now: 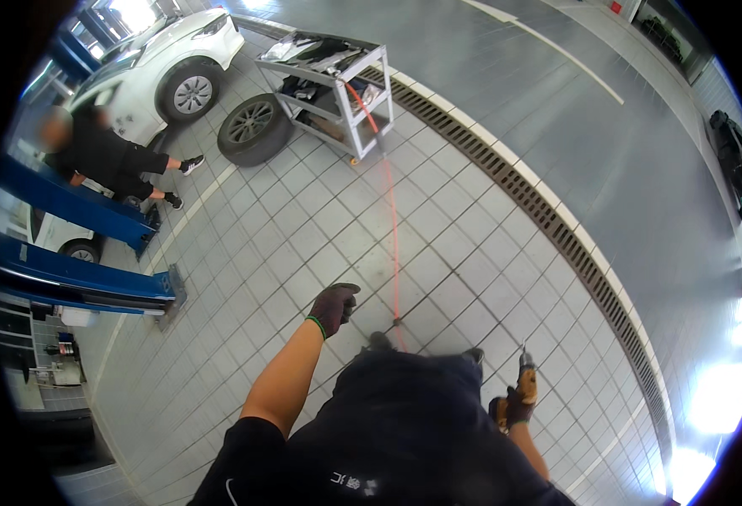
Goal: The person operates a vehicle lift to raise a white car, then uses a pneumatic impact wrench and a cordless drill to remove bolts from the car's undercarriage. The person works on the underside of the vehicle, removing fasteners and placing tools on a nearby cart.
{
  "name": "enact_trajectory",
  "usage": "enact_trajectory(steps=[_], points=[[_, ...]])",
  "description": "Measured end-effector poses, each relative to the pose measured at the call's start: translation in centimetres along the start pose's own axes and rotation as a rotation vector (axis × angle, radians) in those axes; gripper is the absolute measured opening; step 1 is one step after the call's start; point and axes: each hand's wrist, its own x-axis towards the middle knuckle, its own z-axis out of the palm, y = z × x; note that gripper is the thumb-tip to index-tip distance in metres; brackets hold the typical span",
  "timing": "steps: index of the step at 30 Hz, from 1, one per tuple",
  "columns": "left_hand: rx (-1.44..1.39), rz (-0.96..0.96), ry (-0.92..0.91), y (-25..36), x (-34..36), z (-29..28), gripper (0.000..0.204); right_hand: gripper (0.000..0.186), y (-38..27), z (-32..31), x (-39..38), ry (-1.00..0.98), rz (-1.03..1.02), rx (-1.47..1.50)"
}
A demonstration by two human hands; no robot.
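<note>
Head view: one yellow-and-black cordless power drill (528, 381), bit forward, in the dark-gloved right hand (519, 410), fingers wrapped around its handle; located above the grey tiled floor (451, 211), inward of the slotted drain (556, 223) along its right edge. Dark-gloved, green-cuffed left hand (334, 309): fingers half curled, slightly parted.

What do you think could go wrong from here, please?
The thin red hose, apparently running along the grey tiled floor towards the dark shoes, might trip someone. The yellow-and-black power drill in the dark-gloved right hand has an exposed slim metal bit, which could jab or snag something if swung carelessly.
</note>
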Motion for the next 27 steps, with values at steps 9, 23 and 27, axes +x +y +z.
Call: enact_trajectory(steps=[9, 23, 27], points=[[-0.174, -0.006, 0.220, 2.4, -0.4, -17.8, 0.028, 0.042, -13.8, 17.6, -1.1, -0.178, 0.028, 0.106], [-0.452, -0.231, 0.436, 14.7, 15.6, -28.2, 0.011, 0.054, -33.9, 41.2, 13.3, -0.236, 0.056, -0.241], [-0.283, -0.035, 0.262, 19.0, 23.7, -33.0, 0.012, 0.051, -46.6, 46.3, 17.3, -0.265, 0.048, -0.205]])
